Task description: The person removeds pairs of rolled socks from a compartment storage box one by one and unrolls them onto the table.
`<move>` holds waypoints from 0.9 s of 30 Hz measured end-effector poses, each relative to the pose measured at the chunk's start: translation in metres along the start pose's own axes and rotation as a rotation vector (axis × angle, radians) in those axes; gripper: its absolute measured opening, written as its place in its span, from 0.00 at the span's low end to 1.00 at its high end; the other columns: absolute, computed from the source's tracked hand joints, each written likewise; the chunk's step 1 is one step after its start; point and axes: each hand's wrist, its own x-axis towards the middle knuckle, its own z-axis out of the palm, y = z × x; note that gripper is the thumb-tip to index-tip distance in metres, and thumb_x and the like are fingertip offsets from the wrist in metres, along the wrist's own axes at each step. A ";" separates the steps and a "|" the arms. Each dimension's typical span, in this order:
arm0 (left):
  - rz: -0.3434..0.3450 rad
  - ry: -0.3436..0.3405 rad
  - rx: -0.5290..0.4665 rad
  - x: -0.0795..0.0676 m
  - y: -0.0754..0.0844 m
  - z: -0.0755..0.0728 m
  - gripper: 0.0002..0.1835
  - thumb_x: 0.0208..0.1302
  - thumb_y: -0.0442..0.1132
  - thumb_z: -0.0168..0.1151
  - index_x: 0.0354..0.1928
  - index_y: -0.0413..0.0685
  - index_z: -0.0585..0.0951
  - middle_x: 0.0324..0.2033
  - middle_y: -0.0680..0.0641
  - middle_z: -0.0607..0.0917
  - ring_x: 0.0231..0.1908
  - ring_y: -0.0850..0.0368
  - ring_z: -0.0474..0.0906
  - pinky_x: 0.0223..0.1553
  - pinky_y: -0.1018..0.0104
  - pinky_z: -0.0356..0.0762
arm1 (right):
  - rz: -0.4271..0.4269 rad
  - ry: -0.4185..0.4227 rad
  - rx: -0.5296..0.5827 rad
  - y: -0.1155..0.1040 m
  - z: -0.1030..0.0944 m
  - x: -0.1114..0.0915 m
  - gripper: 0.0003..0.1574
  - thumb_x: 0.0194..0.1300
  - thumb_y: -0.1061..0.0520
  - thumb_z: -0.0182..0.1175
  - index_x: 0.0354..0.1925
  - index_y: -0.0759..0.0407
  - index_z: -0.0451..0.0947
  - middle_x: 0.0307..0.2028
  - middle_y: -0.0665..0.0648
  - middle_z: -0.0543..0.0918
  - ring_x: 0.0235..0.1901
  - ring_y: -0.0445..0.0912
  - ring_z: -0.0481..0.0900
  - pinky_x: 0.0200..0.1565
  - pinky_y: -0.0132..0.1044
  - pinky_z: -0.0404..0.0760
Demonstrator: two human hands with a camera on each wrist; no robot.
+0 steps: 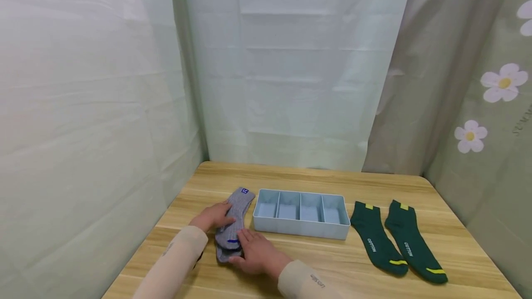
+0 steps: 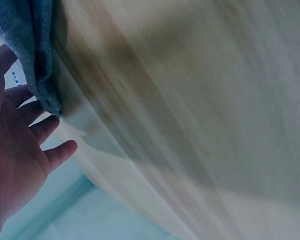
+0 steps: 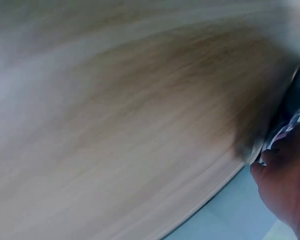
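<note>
Two grey socks, the upper grey sock (image 1: 241, 203) over the lower grey sock (image 1: 225, 255), lie stacked at the table's left; the upper one bears a blue label at its cuff and a blue mark at its toe. My left hand (image 1: 214, 216) rests along the left side of the stack, its fingers spread and loosely extended in the left wrist view. On the other side, near the toe end, my right hand (image 1: 259, 254) touches the socks with fairly straight fingers. The right wrist view shows only part of that hand (image 3: 286, 182) beside dark fabric.
A pale blue box (image 1: 301, 228) with several compartments stands right of the grey socks. Two green socks lie side by side farther right, the left green sock (image 1: 374, 234) near the box and the right green sock (image 1: 415, 243) beyond it. Curtains surround the wooden table (image 1: 316, 271).
</note>
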 end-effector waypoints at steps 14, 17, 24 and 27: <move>-0.070 0.142 -0.219 -0.011 -0.041 -0.004 0.34 0.73 0.48 0.57 0.66 0.24 0.66 0.60 0.25 0.73 0.63 0.29 0.67 0.64 0.39 0.63 | 0.063 0.006 -0.037 0.002 0.000 -0.005 0.57 0.67 0.25 0.49 0.75 0.62 0.56 0.74 0.61 0.58 0.74 0.51 0.55 0.70 0.43 0.58; -0.075 0.142 -0.224 -0.014 -0.047 -0.005 0.34 0.74 0.48 0.55 0.66 0.22 0.66 0.61 0.24 0.72 0.63 0.28 0.65 0.64 0.39 0.62 | 0.063 -0.005 -0.032 0.002 0.000 -0.005 0.57 0.66 0.24 0.49 0.75 0.62 0.56 0.75 0.61 0.58 0.74 0.51 0.54 0.71 0.43 0.58; -0.036 0.151 -0.186 -0.014 -0.048 -0.004 0.25 0.74 0.45 0.55 0.58 0.27 0.77 0.55 0.29 0.79 0.59 0.30 0.71 0.60 0.39 0.67 | 0.055 -0.053 -0.055 0.003 0.000 -0.005 0.57 0.67 0.22 0.45 0.75 0.61 0.58 0.76 0.59 0.55 0.74 0.49 0.52 0.70 0.42 0.57; -0.020 0.160 -0.152 -0.013 -0.046 -0.003 0.22 0.74 0.45 0.56 0.56 0.31 0.79 0.53 0.30 0.80 0.58 0.30 0.72 0.60 0.39 0.67 | 0.051 -0.060 -0.067 0.004 0.000 -0.005 0.56 0.67 0.22 0.45 0.75 0.60 0.59 0.76 0.58 0.55 0.75 0.49 0.52 0.70 0.42 0.57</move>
